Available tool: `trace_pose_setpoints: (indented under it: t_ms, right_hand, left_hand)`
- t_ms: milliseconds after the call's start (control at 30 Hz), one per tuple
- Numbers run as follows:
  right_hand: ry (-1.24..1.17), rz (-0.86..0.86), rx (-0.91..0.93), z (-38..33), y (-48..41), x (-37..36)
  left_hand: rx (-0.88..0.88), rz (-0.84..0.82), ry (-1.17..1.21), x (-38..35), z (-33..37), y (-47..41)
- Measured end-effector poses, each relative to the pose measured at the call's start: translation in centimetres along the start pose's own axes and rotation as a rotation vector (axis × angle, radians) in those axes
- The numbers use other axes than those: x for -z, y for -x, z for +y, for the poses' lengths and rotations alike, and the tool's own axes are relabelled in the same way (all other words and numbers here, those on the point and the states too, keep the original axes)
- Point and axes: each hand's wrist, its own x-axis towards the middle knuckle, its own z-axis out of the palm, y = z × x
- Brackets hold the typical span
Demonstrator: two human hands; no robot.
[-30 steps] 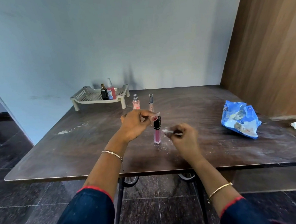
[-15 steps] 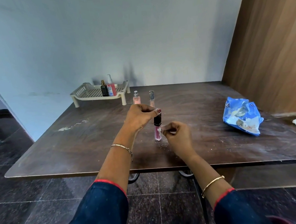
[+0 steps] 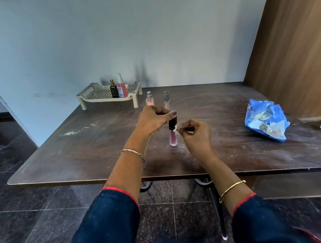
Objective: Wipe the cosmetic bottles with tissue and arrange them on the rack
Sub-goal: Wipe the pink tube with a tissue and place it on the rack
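Pink lip gloss tube (image 3: 172,138) upright at mid-bench (image 3: 82,144), black cap pinched from above by fingers of left hand (image 3: 152,120). Fingers of right hand (image 3: 195,133) curled round a tissue (image 3: 176,129) — pressed against the tube just below the cap. On rack (image 3: 102,93), far-left corner: black bottle (image 3: 113,90), red pump bottle (image 3: 121,89).
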Motion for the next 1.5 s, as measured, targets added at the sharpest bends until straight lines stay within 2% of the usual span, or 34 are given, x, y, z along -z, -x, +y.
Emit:
trace_pose_setpoints:
  t_ms: [67, 133, 300, 367, 567, 633, 767, 833, 1167, 1300, 1400, 1500]
  right_hand:
    - [0.079, -0.097, -0.088, 0.9, 0.4, 0.2]
    - [0.122, -0.126, -0.098, 1.2, 0.5, 0.3]
    - [0.041, 0.021, 0.003, -0.3, 0.2, 0.0]
    - [0.049, 0.023, 0.021, 0.0, 0.5, -0.1]
    - [0.325, -0.175, 0.013, 1.6, 0.8, 0.3]
    - [0.289, -0.156, 0.019, 0.9, 0.3, 0.4]
    - [0.117, -0.003, 0.024, -0.1, 0.3, 0.2]
    - [0.110, 0.002, 0.020, 0.1, 0.4, 0.0]
    - [0.486, -0.257, 0.072, 0.3, -0.1, 1.0]
    - [0.368, -0.166, -0.029, 0.2, -0.4, 1.9]
    - [0.182, -0.109, -0.103, -0.3, -0.9, 2.7]
    - [0.063, -0.060, -0.101, -0.7, -1.2, 3.3]
  left_hand:
    - [-0.003, -0.004, -0.006, 0.0, -0.1, 0.0]
    - [-0.001, -0.006, -0.006, -0.1, -0.1, 0.0]
    - [-0.011, 0.010, -0.010, -0.2, 0.0, 0.1]
    - [-0.007, 0.007, -0.004, -0.2, 0.0, 0.1]
    - [-0.017, 0.000, -0.015, -0.2, -0.2, 0.0]
    - [-0.035, 0.010, -0.038, -0.2, -0.2, -0.1]
    - [-0.043, 0.003, -0.051, 0.0, -0.4, -0.1]
    - [-0.043, 0.006, -0.052, 0.1, -0.4, -0.1]
    - [-0.082, -0.103, -0.048, 0.6, 1.1, 0.8]
    - [-0.153, -0.120, -0.118, 0.6, 1.5, 1.0]
    - [-0.203, -0.040, -0.244, 0.6, 1.4, 1.0]
    - [-0.190, -0.031, -0.212, 0.5, 0.9, 1.4]
